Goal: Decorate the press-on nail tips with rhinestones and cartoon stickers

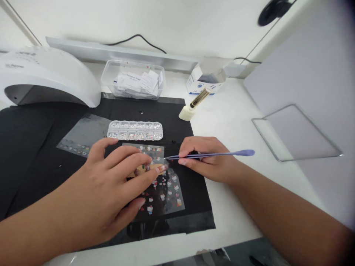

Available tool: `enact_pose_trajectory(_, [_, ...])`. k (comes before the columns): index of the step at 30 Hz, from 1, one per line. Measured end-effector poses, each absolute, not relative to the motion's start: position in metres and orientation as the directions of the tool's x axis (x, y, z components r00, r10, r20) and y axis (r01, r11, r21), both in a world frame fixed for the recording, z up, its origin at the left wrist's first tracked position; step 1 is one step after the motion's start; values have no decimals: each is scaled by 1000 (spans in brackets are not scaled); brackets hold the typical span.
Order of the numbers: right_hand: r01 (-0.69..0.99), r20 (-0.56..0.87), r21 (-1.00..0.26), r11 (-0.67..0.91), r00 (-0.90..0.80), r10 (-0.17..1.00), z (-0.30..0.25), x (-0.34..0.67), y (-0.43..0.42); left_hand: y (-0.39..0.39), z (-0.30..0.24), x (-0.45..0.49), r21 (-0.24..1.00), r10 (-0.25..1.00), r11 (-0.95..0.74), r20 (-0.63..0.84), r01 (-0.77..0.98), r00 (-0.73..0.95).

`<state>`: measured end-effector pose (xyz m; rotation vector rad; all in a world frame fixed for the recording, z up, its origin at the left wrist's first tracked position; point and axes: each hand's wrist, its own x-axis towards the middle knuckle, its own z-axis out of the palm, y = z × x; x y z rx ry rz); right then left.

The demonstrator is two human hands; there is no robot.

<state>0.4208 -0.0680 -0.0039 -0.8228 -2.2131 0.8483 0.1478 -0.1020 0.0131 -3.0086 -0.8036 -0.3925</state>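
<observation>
My left hand (111, 184) rests on the black mat (33, 147), fingers closed around a practice finger with a decorated nail tip (161, 169). My right hand (208, 157) pinches purple tweezers (216, 154), whose point sits just above that nail tip. Under both hands lies a clear sticker sheet (169, 195) with small cartoon stickers. A second sticker sheet (151, 149) lies just behind my left fingers.
A clear rhinestone box (135, 130) sits behind the hands, with another clear sheet (83, 135) to its left. A white nail lamp (47, 75) stands far left. A plastic tub of pads (133, 79), a small box (206, 75), a gold-capped bottle (194, 103) and a glass pane (296, 133) lie around.
</observation>
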Motion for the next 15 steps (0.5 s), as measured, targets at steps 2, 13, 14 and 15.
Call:
enact_pose_trajectory(2, [324,321,-738,591,-602,731,-4,421,-68,-102,13,148,62,492,-868,247,493,835])
enact_pose_trajectory(13, [310,333,-738,599,-605,723,-6,422,-68,-103,13,148,66,492,-868,235,492,838])
enact_pose_trajectory(14, [310,333,-737,600,-607,722,-6,422,-68,-103,13,147,69,493,-868,232,491,838])
enact_pose_trajectory(15, [309,333,-737,601,-608,721,-6,422,-68,-103,14,147,73,494,-868,231,491,838])
